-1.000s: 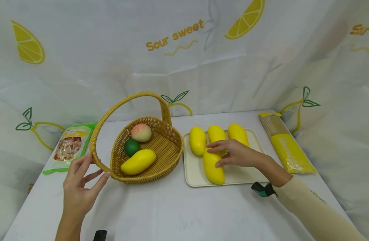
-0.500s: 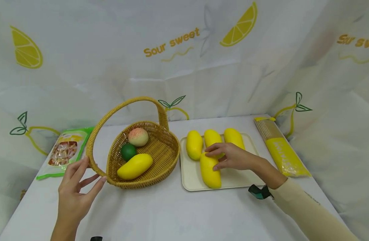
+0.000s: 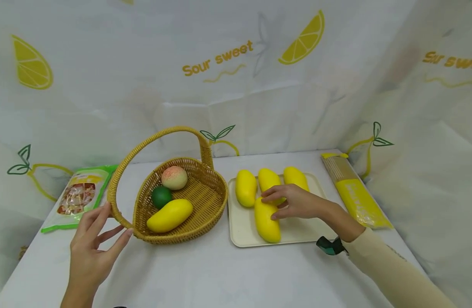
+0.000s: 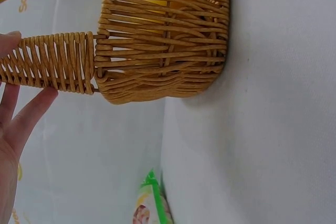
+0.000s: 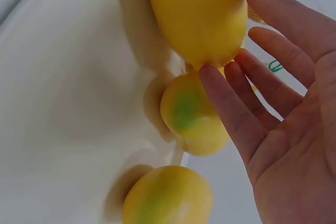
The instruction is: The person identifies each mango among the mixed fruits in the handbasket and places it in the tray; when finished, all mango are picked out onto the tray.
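Observation:
My left hand (image 3: 90,250) holds the base of the arched handle (image 4: 58,62) of a wicker basket (image 3: 221,201), thumb on one side and fingers on the other. Inside the basket lie a peach (image 3: 174,178), a dark green round fruit (image 3: 161,197) and a yellow mango (image 3: 170,215). To the right, my right hand (image 3: 299,202) has its thumb and fingers lightly round the upper end of the nearest mango (image 3: 267,226) on a cream tray (image 3: 241,235). Several more mangoes (image 3: 245,188) sit in the back row; the hand partly hides that row.
A green-edged food packet (image 3: 79,194) lies left of the basket. Beyond the tray, a yellow noodle packet (image 3: 359,194) lies along the table's right side. A white curtain (image 3: 162,77) printed with lemons hangs close behind the table (image 3: 189,273).
The head view has shifted, so everything sits slightly lower and further left in it. Both hands keep their places on the basket handle and the mango.

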